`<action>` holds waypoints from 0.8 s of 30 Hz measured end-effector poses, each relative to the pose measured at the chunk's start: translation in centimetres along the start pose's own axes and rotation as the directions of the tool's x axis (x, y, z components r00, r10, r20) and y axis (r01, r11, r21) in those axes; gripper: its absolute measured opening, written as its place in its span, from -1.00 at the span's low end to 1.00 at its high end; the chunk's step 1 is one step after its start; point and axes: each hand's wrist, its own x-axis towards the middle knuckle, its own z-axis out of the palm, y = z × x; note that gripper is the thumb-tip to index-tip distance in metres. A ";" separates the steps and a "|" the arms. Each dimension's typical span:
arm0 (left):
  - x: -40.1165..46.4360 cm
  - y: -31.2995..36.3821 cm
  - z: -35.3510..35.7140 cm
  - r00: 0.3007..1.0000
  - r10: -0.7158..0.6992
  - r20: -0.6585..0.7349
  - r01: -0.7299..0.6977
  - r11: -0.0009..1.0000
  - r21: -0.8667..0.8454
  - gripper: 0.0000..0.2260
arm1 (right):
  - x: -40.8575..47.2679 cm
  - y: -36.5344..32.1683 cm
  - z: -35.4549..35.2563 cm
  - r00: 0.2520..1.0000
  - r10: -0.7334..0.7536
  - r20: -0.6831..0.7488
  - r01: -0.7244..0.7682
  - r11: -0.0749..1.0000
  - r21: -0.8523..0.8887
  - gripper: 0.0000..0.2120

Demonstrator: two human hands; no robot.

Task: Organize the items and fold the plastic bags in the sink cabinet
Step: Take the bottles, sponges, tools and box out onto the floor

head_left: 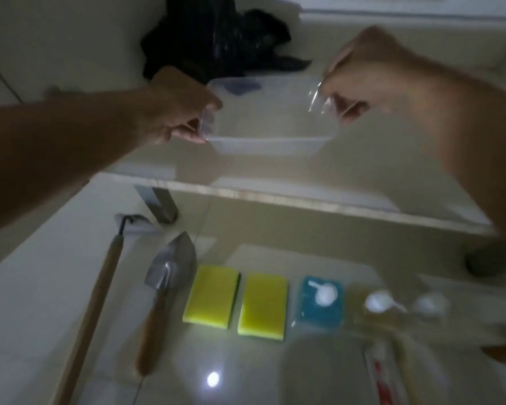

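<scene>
Holding a clear plastic container level over the cabinet floor, both hands are curled on its short ends: the left hand grips one rim, the right hand pinches the other together with a scrap of clear film. A crumpled black plastic bag lies just behind. The container is best kept level and set down short of that bag, inside the cabinet's front edge. Sponges lie below on the tiled floor.

Two bare forearms, sleeveless, no rings or watch visible.
</scene>
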 end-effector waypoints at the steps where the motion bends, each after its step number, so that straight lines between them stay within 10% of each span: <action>1: -1.6 -0.3 -0.1 0.999 0.001 0.040 -0.002 1.000 0.030 -0.91 | -1.6 0.3 -0.7 1.000 -0.021 0.020 0.021 1.000 -0.010 -0.85; 13: -15.6 -9.1 4.4 0.842 -0.196 0.502 0.121 0.977 0.178 -0.82 | -18.1 7.9 -0.3 0.889 0.168 0.425 -0.134 0.985 -0.107 -0.92; 24: -19.3 -17.4 10.6 0.683 -0.418 0.600 0.258 0.906 0.337 -0.87 | -24.8 16.2 8.1 0.734 0.382 0.562 -0.327 0.924 -0.200 -0.87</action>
